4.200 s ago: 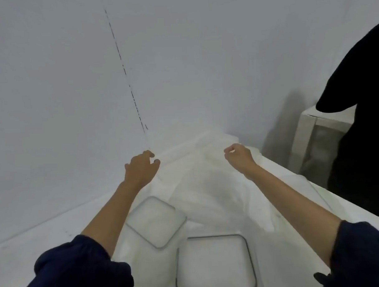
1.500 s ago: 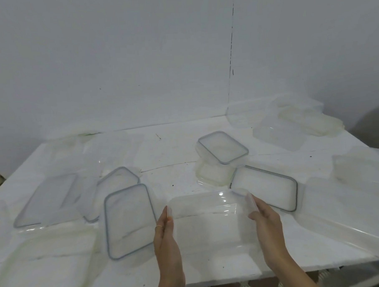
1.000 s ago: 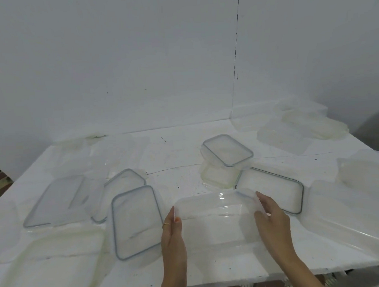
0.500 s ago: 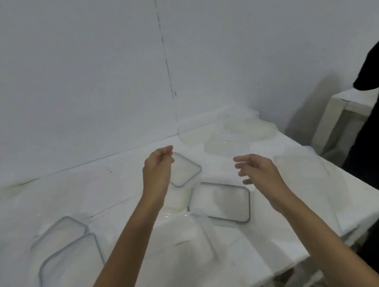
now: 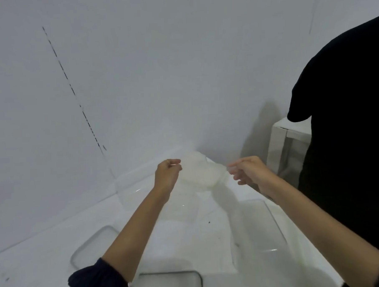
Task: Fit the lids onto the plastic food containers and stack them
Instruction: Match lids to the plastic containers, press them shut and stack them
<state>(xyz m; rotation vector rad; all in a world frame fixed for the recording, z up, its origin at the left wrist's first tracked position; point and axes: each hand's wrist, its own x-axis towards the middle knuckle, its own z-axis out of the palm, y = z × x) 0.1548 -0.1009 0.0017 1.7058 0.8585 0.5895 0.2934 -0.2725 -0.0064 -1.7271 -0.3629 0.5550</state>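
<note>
While left hand point(image 5: 167, 173) and right hand point(image 5: 249, 171), fingers curled, pinch opposite ends of the cloudy translucent plastic container point(image 5: 199, 175) above the white table point(image 5: 48, 258)'s far right corner, its long axis runs hand to hand.

A milky plastic piece point(image 5: 199, 175), blurred, lid or tub unclear, is held up, pinched at its ends by the left hand point(image 5: 167, 174) and right hand point(image 5: 248, 171); a clear open tub point(image 5: 258, 229) sits upright nearer right; a grey-rimmed lid point(image 5: 91, 245) lies flat at left; a second grey-rimmed lid point(image 5: 171, 284) lies flat nearest.
</note>
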